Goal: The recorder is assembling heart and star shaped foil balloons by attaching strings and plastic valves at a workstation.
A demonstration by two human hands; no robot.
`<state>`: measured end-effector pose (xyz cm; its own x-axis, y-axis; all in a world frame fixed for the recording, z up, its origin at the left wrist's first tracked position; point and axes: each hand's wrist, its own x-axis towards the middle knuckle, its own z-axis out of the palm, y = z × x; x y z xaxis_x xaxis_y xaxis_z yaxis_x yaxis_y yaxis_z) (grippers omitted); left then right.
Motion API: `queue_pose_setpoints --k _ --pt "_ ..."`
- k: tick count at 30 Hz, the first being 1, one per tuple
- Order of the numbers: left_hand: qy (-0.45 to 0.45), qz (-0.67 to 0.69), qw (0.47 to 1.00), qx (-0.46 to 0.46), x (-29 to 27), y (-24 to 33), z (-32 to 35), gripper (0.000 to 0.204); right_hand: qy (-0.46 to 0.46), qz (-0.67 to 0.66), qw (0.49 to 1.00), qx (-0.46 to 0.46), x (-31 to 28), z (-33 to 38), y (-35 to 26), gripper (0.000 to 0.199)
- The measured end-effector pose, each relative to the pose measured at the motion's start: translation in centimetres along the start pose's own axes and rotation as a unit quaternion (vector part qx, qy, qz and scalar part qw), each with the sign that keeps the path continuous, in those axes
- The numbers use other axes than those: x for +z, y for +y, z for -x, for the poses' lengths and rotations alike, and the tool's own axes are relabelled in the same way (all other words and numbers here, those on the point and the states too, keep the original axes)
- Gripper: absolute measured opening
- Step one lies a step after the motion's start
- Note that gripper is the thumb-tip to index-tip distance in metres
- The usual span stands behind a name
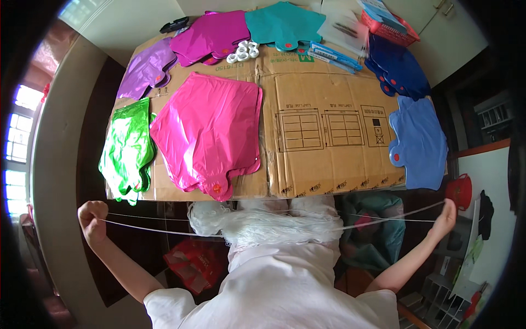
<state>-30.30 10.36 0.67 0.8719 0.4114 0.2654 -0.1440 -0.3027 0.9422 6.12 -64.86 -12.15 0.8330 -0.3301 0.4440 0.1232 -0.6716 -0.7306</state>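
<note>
My arms are spread wide, with a doubled white string (159, 230) stretched between my hands just off the table's near edge. The closed fingers of my left hand (93, 220) pinch one end of it at the far left. On the far right, my right hand (445, 220) is closed on the other end. A large loose hank of white string (279, 227) lies across my lap beneath the stretched strands. Nearest to my left hand on the table is a stack of shiny green foil shapes (127, 148), like flat balloons. Light blue ones (419, 143) lie nearest to my right hand.
Cardboard (323, 93) covers the table. Pink foil shapes (211, 131) lie in front; purple, magenta, teal and dark blue stacks line the edges. Small white coils (244, 52), blue-white packets (335, 56) and a red basket (389, 30) stand at the back. A red bag (194, 263) sits below.
</note>
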Motion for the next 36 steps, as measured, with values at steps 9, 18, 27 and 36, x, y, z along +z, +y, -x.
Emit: queue_pose_setpoints --k 9,18,27,36 --pt "-0.251 0.086 0.963 0.057 18.4 3.2 -2.9 0.021 -0.511 -0.163 0.807 -0.248 8.4 13.2 -22.7 0.038" --pt "-0.369 0.070 0.920 0.114 27.0 4.9 -2.2 0.020 -0.715 -0.433 0.511 -0.202 14.3 22.5 -27.1 0.034" --pt "-0.186 0.331 0.910 -0.166 23.9 1.5 1.4 0.011 -0.661 -0.400 0.634 -0.011 13.8 20.4 -21.7 0.010" --pt "0.101 0.299 0.944 -0.095 26.8 -1.0 0.8 0.013 -0.702 -0.280 0.619 -0.214 12.7 23.5 -23.2 0.008"
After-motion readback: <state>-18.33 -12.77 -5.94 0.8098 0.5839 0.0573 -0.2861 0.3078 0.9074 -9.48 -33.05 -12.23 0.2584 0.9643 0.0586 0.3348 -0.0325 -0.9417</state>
